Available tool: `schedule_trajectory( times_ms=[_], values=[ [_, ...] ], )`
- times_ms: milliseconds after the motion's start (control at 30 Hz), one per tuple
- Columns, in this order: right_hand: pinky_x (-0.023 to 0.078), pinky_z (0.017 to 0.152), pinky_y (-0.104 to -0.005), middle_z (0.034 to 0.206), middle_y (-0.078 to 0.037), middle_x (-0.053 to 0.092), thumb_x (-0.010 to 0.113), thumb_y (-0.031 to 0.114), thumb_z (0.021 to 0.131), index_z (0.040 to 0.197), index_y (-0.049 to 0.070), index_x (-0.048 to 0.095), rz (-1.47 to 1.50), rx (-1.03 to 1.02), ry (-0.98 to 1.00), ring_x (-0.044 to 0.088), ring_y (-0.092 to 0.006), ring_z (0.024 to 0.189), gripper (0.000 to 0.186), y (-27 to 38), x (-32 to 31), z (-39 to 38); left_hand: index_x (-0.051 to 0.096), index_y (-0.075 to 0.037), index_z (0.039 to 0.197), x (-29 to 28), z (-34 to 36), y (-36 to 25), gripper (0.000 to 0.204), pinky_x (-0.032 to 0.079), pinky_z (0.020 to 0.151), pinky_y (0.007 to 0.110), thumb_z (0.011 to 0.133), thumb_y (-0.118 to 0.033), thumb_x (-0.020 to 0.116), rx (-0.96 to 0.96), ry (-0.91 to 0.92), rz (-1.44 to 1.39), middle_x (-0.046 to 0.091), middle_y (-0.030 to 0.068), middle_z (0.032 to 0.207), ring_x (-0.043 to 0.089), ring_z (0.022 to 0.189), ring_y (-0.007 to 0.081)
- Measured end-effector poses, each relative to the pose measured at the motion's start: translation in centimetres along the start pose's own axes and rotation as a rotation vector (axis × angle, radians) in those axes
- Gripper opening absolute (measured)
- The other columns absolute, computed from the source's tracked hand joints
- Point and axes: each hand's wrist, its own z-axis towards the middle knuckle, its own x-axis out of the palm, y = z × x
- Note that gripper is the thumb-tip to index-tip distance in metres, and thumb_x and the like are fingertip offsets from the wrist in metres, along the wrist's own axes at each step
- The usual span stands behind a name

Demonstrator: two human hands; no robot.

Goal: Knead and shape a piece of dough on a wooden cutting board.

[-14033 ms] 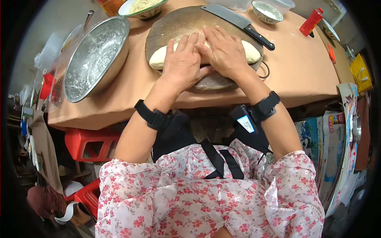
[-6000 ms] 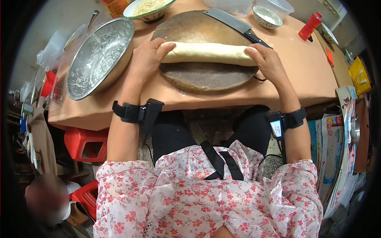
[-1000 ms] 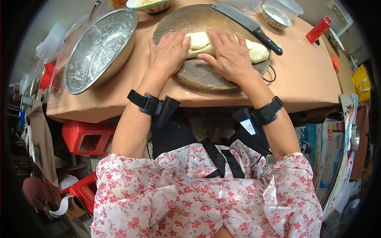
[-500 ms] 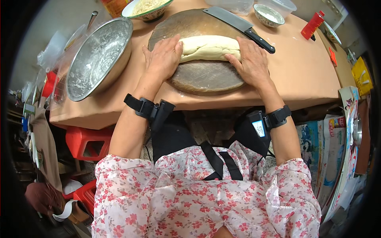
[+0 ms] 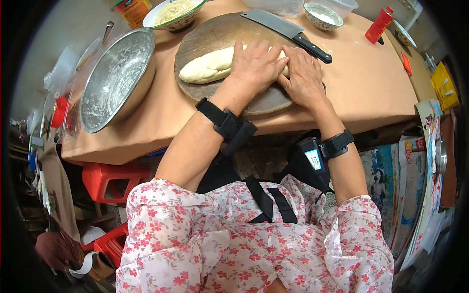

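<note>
A pale, thick log of dough [image 5: 207, 66] lies across the round wooden cutting board [image 5: 205, 38]. My left hand [image 5: 256, 66] curls over the dough right of its middle, fingers bent on its far side. Beside it, my right hand [image 5: 303, 78] grips the right end, with its thumb on the near side. The two hands nearly touch, and between them they hide most of the dough's right part. The left end of the log is bare and rounded. Behind the hands, a cleaver [image 5: 273, 24] with a black handle rests on the board, its handle reaching past the edge.
A large floury metal basin [image 5: 141, 83] stands tilted at the left. Farther back are a bowl of noodles [image 5: 183, 23], a small bowl of white powder [image 5: 322, 23] and clear plastic containers [image 5: 278, 6]. A red bottle [image 5: 379, 25] stands at the right. Red stools [image 5: 105, 183] sit below the table.
My left hand has moved right, from the dough's left end to next to my right hand. The left end is now uncovered, and the log reaches farther left and looks tapered there.
</note>
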Motion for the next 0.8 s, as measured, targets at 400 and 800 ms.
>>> schedule_trajectory(
  times_ms=[400, 800],
  values=[
    [0.031, 0.104, -0.0520, 0.126, -0.014, 0.056, 0.058, 0.057, 0.086, 0.132, 0.006, 0.048, -0.044, -0.014, 0.017, 0.048, -0.0299, 0.124, 0.070, 0.2, -0.6, 0.0, 0.059, -0.011, 0.104, -2.3, -2.2, 5.1, 0.037, 0.039, 0.087, 0.046, 0.098, -0.043, 0.041, -0.197, 0.098, -0.073, 0.062, 0.0086, 0.103, 0.056, 0.103, 0.0297],
    [0.037, 0.098, -0.0455, 0.121, -0.014, 0.059, 0.060, 0.059, 0.085, 0.128, 0.005, 0.052, -0.006, -0.045, 0.077, 0.052, -0.0295, 0.118, 0.069, -0.4, -1.2, 0.6, 0.055, -0.011, 0.125, -3.4, -4.9, 8.3, 0.050, 0.037, 0.094, 0.044, 0.094, -0.050, 0.049, -0.167, 0.117, -0.191, 0.059, 0.0118, 0.112, 0.052, 0.111, 0.0308]
  ],
)
